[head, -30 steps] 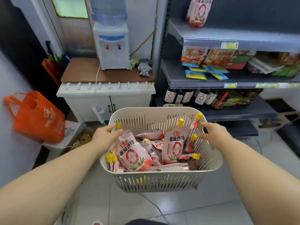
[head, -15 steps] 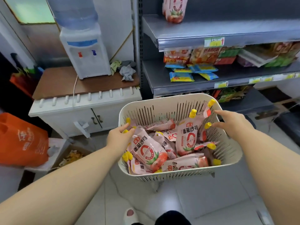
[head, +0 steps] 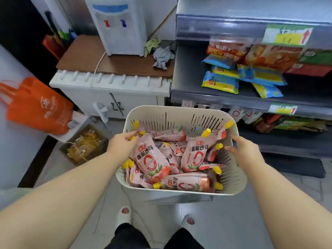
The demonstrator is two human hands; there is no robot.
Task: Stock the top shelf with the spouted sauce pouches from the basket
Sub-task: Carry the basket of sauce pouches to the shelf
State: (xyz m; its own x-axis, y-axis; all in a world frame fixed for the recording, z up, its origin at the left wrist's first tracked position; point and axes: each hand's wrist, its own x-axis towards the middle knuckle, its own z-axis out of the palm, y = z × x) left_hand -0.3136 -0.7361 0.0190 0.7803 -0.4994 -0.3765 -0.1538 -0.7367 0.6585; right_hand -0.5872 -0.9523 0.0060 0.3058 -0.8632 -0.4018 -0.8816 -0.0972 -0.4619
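View: looking down from head height at two bare forearms reaching forward over a tiled floor (head: 224, 221).
Basket: a cream slotted plastic basket (head: 181, 112) sits below the hands, in front of grey metal shop shelving (head: 233, 97).
Sauce pouches: pink tomato-sauce pouches (head: 150, 162) with yellow spout caps lie piled loosely inside the basket, several overlapping; one stands tilted against the right side.
Left hand: the left hand (head: 122, 146) is at the basket's left rim, fingers curled around the top of a pouch near its yellow cap, gripping it.
Right hand: the right hand (head: 246, 150) is at the basket's right rim, fingers bent over the edge beside a yellow cap; whether it grips the rim or a pouch I cannot tell.
Shelving: the nearest full shelf carries blue and yellow snack packets (head: 221, 83) and orange packs; a yellow price tag (head: 287, 34) hangs on the shelf edge above.
Left side: a white water dispenser (head: 116, 26) stands on a brown-topped desk (head: 107, 63); an orange tote bag (head: 37, 106) is near the floor.
Feet: two white slippers (head: 124, 215) show at the bottom.
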